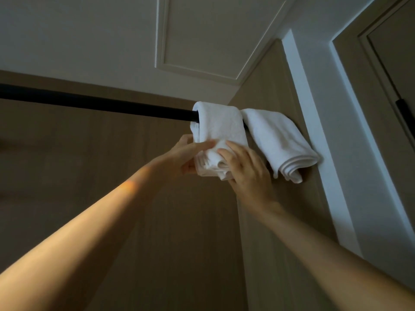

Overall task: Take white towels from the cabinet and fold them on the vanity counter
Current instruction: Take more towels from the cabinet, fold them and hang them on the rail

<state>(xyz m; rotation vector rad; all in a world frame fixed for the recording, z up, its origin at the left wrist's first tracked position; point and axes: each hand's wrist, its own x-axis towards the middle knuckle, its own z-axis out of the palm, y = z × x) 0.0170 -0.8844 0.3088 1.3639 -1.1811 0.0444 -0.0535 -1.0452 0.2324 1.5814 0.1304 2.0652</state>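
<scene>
Nearest, two bare forearms stretch upward. The left hand (186, 154) pinches the hanging end of a folded white towel (221, 126) at its left edge, one digit across the front and the rest tucked behind. The right hand (247, 170) clasps the same layered end from the right, fingers over the front and thumb beneath. Just above the fingertips the towel is draped over a black rod (89, 102). Beyond the right hand's knuckles a second folded towel (280, 140) hangs just beside the first. To do this well, the person should probably keep every layer gathered between both hands, raise the fold up over the rod, and draw it leftward, away from the neighbour, so that one is not dragged off too.
</scene>
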